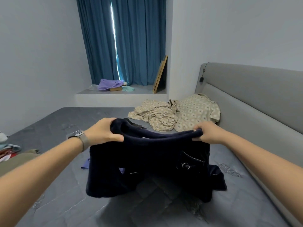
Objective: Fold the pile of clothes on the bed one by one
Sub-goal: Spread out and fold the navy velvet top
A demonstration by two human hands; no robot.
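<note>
Clothes for folding appear here chiefly as one dark navy garment (pixel 157 163), held up above the grey mattress (pixel 54 125) at about the middle of the bed, its lower edge draping onto the mattress surface. A small white mark shows on a chest pocket, and the body hangs loose and uncreased by any fold, so this piece appears to be at the opening stage: lifted and spread, not yet laid flat or folded. Left hand (pixel 102 131) grips the top edge at one end, fingers curled over the fabric and thumb pressed beneath; a watch (pixel 78 136) sits on that wrist. Right hand (pixel 205 131) pinches the other end of the same edge, fingers closed around a bunched ridge of cloth. Beyond the garment, near the grey headboard (pixel 254 95), a patterned beige heap (pixel 173 114) lies crumpled, and a small dark item sits just behind the navy piece; both look unfolded. A scrap of purple cloth (pixel 86 164) shows under the garment's left side. At the left margin lie olive and coloured fabrics (pixel 11 153), their state unclear. No neatly folded stack is plainly visible, so most of the work seems to remain. Blue curtains (pixel 124 40) close the far window.
</note>
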